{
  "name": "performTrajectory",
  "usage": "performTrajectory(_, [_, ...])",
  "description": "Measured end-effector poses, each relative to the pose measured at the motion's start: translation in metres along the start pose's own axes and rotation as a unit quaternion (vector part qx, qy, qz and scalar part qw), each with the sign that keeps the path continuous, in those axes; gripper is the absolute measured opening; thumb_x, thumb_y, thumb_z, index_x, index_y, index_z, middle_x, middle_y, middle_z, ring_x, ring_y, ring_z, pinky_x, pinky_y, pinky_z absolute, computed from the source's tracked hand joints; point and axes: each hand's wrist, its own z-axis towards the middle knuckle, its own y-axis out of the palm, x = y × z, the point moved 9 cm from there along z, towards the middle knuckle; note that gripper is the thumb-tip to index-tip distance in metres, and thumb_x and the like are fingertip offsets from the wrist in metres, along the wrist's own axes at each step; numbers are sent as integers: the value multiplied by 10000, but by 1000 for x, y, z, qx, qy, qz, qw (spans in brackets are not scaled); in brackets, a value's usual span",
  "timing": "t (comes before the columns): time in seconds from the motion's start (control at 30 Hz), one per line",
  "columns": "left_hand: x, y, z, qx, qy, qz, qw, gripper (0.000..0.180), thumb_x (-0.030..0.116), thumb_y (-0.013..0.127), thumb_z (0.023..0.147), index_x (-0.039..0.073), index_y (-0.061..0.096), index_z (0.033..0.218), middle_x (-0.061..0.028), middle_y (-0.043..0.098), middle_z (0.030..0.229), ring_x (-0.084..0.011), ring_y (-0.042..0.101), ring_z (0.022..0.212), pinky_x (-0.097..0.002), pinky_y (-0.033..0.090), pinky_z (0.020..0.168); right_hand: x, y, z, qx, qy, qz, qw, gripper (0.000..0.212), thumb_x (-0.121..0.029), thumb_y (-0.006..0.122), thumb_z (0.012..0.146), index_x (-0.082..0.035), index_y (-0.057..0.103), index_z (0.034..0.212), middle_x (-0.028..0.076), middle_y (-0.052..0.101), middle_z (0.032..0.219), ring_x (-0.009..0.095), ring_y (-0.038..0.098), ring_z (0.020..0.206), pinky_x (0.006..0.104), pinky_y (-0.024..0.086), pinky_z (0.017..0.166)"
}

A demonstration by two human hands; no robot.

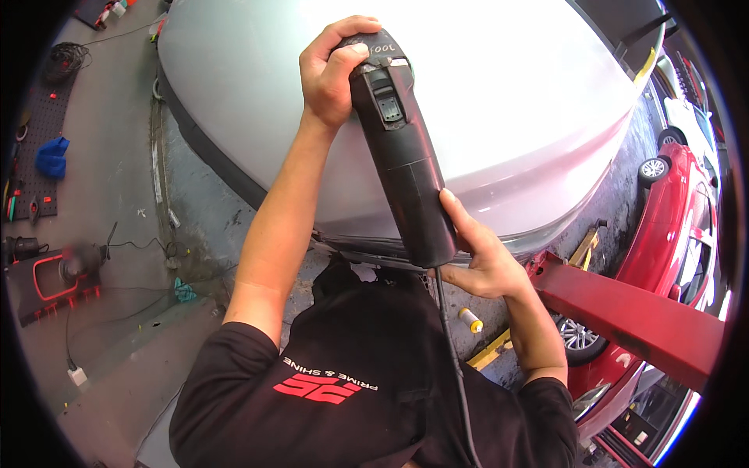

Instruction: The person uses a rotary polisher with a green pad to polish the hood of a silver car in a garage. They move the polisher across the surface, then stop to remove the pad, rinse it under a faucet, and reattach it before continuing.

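Note:
A black corded polisher (402, 171) slants across the middle of the view, over the glossy silver-white car body (242, 86). Its head, at the far end, is gripped by my left hand (331, 74), with fingers curled over the top and the thumb bent across it. My right hand (488, 261) supports the near end of the tool's body, thumb and fingers set around its right side and underside. From that end a dark power cord (454, 351) runs down over my black shirt. The polisher's body hides its working face, so contact with the paint cannot be seen.
At right, a red lift beam (624, 316) reaches close to my right forearm, with a red car (663, 218) beyond. A yellow-capped bottle (470, 320) is on the floor. Leftward are a tool board (43, 117), a blue cloth (51, 158), a green cloth (184, 290) and loose cables.

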Motion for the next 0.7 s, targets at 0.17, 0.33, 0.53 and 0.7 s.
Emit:
performTrajectory(0.17, [15, -31, -8, 22, 16, 46, 999, 370, 127, 545, 861, -46, 755, 1112, -159, 723, 1245, -240, 646, 1152, -346, 491, 1052, -12, 12, 24, -7, -119, -148, 982, 966, 34, 834, 767, -185, 450, 1626, 242, 571, 1520, 436, 607, 1334, 448, 553, 1062])
performTrajectory(0.33, [24, -60, -14, 46, 23, 33, 998, 392, 126, 535, 858, -72, 746, 1123, -184, 718, 1268, -254, 650, 1170, -358, 495, 1067, -17, 26, 38, -14, -178, -178, 968, 980, 11, 844, 740, -226, 464, 1611, 211, 655, 1386, 435, 690, 1158, 467, 611, 897])
performTrajectory(0.53, [25, -83, -16, 51, 8, 57, 997, 496, 204, 455, 891, -102, 691, 1202, -256, 676, 1348, -297, 645, 1212, -396, 491, 1105, -10, 40, 49, -1, -207, -203, 957, 995, -17, 852, 711, -210, 468, 1608, 187, 690, 1275, 405, 723, 1016, 455, 618, 813])
performTrajectory(0.7, [30, -96, -21, 58, 23, 74, 995, 503, 196, 450, 888, -104, 679, 1221, -272, 671, 1338, -310, 637, 1217, -407, 502, 1095, -12, 51, 52, 1, -239, -229, 943, 1021, -36, 856, 716, -181, 429, 1633, 177, 689, 1215, 392, 723, 958, 465, 615, 780])
